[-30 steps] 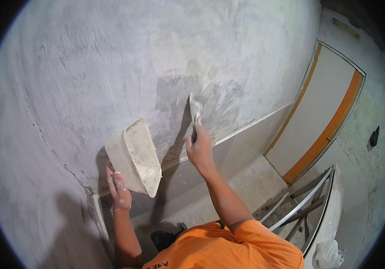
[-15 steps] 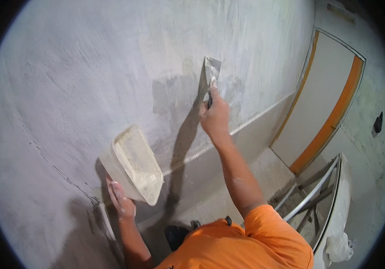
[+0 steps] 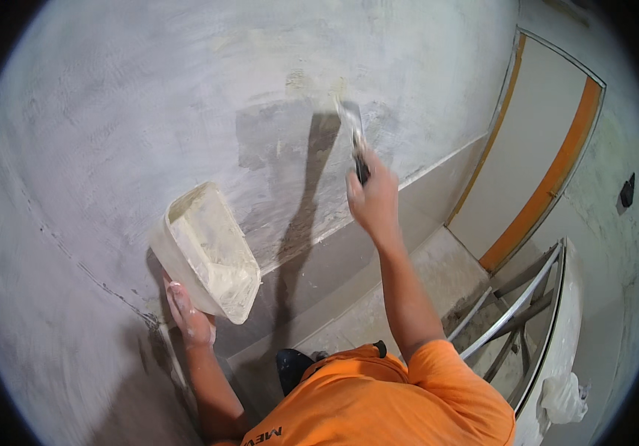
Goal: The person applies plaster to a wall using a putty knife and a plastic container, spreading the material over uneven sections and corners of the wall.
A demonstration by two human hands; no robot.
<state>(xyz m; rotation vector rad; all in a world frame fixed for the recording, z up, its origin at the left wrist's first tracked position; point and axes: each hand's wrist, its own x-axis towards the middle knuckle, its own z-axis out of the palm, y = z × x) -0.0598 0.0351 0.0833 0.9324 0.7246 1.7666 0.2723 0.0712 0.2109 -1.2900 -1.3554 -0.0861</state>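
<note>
My right hand (image 3: 376,189) is wrapped round the black handle of a putty knife (image 3: 351,123). Its pale, smeared blade, slightly blurred, is against or very close to the plastered wall (image 3: 163,111), beside a darker grey patch (image 3: 275,134). My left hand (image 3: 190,316) grips the lower outside of a cream rectangular plastic tub (image 3: 179,253), with some fingers hidden behind it. The tub is tilted, its opening facing up and right. Whitish putty (image 3: 230,282) lies in its lower end, and dried smears coat the inner walls.
A pale baseboard (image 3: 356,245) runs along the wall's foot. At the right stands a white door with orange edging (image 3: 531,149). A metal-framed structure (image 3: 512,312) with a crumpled plastic bag (image 3: 563,398) is close on my right. A small black object (image 3: 626,191) is on the right wall.
My right hand has moved a little down and right with the putty knife, whose blade now sits lower. The tub in my left hand has shifted slightly up and left in the view.
</note>
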